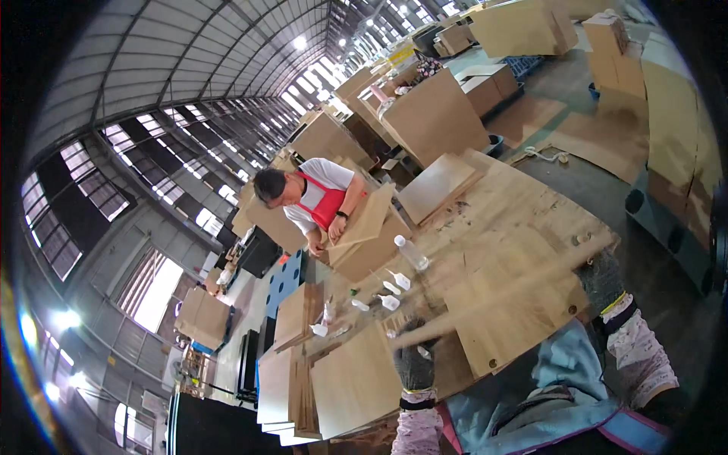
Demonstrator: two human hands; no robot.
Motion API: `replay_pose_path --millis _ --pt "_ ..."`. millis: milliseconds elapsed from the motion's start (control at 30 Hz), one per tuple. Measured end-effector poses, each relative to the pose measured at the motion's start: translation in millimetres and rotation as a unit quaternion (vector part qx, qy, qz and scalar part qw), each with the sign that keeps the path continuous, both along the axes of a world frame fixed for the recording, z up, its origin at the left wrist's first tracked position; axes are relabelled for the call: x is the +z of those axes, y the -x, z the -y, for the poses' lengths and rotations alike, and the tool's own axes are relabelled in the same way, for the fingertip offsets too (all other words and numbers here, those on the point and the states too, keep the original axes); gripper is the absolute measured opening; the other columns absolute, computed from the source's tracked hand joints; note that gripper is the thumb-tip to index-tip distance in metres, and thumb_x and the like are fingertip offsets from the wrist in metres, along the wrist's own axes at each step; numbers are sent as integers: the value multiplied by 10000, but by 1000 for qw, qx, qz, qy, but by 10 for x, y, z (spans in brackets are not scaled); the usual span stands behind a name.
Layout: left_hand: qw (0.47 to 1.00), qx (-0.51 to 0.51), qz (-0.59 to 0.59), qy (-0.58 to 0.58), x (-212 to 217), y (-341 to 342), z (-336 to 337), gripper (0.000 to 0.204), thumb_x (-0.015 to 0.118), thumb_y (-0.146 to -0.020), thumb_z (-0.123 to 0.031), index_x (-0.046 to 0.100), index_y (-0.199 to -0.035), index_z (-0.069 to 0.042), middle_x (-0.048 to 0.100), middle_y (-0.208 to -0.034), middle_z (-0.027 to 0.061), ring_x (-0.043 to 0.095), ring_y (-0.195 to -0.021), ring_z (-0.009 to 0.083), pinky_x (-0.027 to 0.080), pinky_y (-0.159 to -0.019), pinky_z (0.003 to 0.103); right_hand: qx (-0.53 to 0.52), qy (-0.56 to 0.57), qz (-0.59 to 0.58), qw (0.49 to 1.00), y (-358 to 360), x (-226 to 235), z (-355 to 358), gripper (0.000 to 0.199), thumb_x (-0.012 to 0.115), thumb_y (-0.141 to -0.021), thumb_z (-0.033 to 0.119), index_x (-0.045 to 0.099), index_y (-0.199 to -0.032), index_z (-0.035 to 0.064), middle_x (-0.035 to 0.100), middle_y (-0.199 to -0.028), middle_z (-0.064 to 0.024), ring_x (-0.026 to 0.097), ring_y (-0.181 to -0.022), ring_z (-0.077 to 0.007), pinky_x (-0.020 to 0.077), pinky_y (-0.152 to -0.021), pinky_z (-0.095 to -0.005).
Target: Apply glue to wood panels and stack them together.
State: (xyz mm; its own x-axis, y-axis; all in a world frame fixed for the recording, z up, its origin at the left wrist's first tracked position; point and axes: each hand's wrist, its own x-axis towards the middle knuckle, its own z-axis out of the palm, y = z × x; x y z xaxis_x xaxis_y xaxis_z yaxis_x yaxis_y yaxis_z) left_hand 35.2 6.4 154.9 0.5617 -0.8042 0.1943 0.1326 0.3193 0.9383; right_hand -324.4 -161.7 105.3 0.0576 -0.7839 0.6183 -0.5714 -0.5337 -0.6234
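A blurred wooden strip (502, 301) lay at 4 o'clock in the view, stretched between 2 dark-gloved hands above a wooden panel (519, 334). The left hand (415, 364) gripped it at 8 o'clock, the right hand (601, 282) at 3 o'clock, finger details unclear. From the strip, a clear bottle (412, 254) was at 10 o'clock, with a co-worker (327, 196) farther off that way.

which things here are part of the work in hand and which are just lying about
Likely in the work:
wooden strip, blurred, between the gloved left hand and right hand
pale board beneath it

Apparently just lying about:
white squeeze bottles, untouched
clear bottle
brown boxes beyond the table
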Motion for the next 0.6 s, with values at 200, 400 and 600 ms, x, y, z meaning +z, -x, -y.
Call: replay_pose_path --millis 200,400,600 --pt "996 32 16 -80 -600 122 -396 350 436 -982 -263 609 -1066 30 633 -1054 124 576 -985 216 413 -945 340 152 -37 -29 987 214 77 -317 241 494 -924 189 489 -1103 28 548 -1104 -110 504 -1064 -244 349 -989 -436" --pt "987 -12 60 -147 -1062 477 -638 334 420 -988 -211 590 -1125 42 634 -1088 109 569 -1036 187 401 -969 321 148 -194 70 967 414 -417 -389 263 505 -926 216 614 -1059 16 637 -1007 -126 593 -951 -266 441 -869 -328" --pt "957 -10 189 -220 -1511 521 -997 282 475 -963 -143 563 -1154 44 604 -1168 126 578 -1044 185 418 -966 306 56 -146 -145 977 757 -997 -276 299 432 -947 176 577 -1170 38 589 -1075 -167 574 -982 -300 445 -861 -380"
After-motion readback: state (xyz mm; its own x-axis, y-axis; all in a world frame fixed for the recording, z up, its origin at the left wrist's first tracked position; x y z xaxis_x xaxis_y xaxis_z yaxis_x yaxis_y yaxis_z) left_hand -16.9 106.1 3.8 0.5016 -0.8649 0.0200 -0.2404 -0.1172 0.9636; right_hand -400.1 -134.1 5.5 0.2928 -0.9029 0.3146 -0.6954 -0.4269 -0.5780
